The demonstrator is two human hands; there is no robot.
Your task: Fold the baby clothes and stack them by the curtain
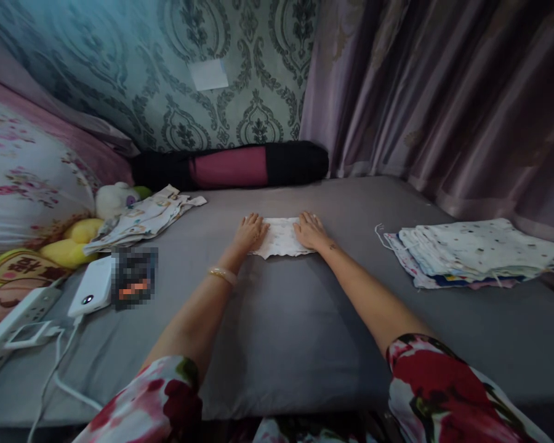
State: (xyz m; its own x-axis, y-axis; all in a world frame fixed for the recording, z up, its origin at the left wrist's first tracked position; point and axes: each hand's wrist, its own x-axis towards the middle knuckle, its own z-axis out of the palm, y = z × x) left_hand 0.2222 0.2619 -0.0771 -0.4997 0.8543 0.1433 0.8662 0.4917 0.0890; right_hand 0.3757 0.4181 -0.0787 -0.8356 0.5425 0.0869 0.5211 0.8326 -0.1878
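A small white garment with a faint print (282, 239) lies folded flat on the grey sheet in front of me. My left hand (253, 234) rests palm down on its left edge, fingers stretched out. Over its right edge my right hand (311, 232) lies flat in the same way. Neither hand grips the cloth; both press on it from above. The garment's near edge looks wavy, and its two sides are partly hidden under my hands.
To the right sits a stack of folded printed clothes (480, 252). Several printed garments (143, 218) lie at the left near plush toys (80, 237). A white power bank (93, 286) and a power strip (16, 326) with cables are front left. A black and pink roll (231, 166) lies along the wall.
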